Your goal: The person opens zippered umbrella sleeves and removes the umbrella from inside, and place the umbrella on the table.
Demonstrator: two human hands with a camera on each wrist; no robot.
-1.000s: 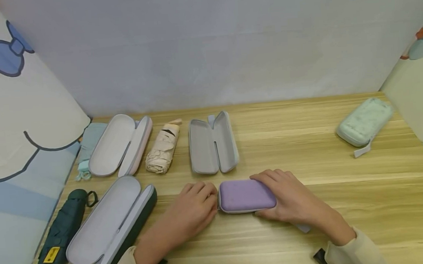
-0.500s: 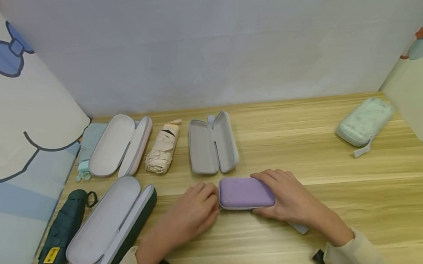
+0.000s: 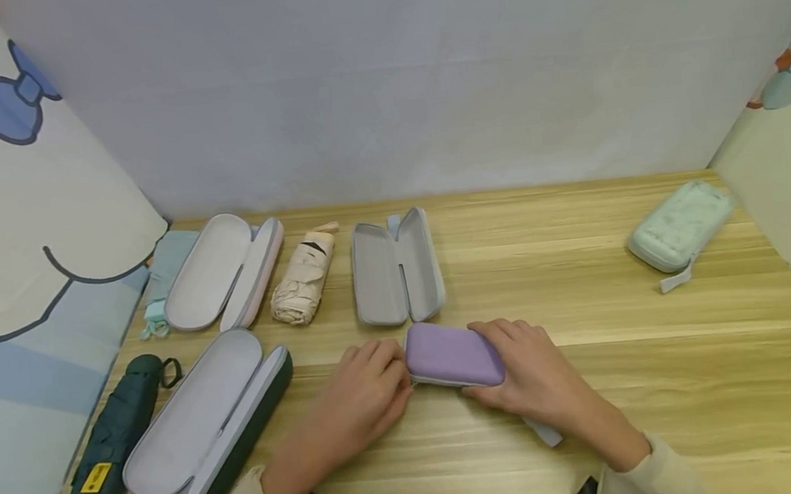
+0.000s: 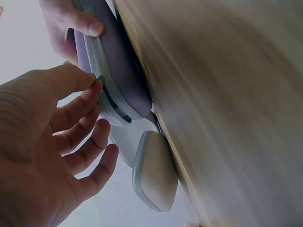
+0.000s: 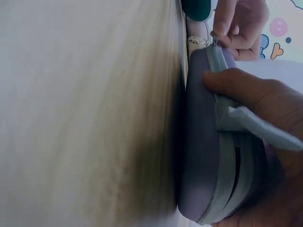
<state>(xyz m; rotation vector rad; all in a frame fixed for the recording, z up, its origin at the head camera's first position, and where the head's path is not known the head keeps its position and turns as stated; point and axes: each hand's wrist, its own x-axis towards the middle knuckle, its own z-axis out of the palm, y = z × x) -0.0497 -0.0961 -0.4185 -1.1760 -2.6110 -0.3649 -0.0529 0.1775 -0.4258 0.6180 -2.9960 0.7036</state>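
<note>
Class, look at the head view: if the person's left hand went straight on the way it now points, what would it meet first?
Probably the purple case, almost at once: the left hand pinches the zip pull at the nearest end. Any gap before the knuckles is hard to judge.

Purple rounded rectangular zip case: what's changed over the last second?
The purple case has moved away from the person and slightly left, its left end swinging farthest. Nothing was visibly let go: the right hand grips it, the left hand pinches its zipper pull. The mint-green rounded zip case stayed put.
</note>
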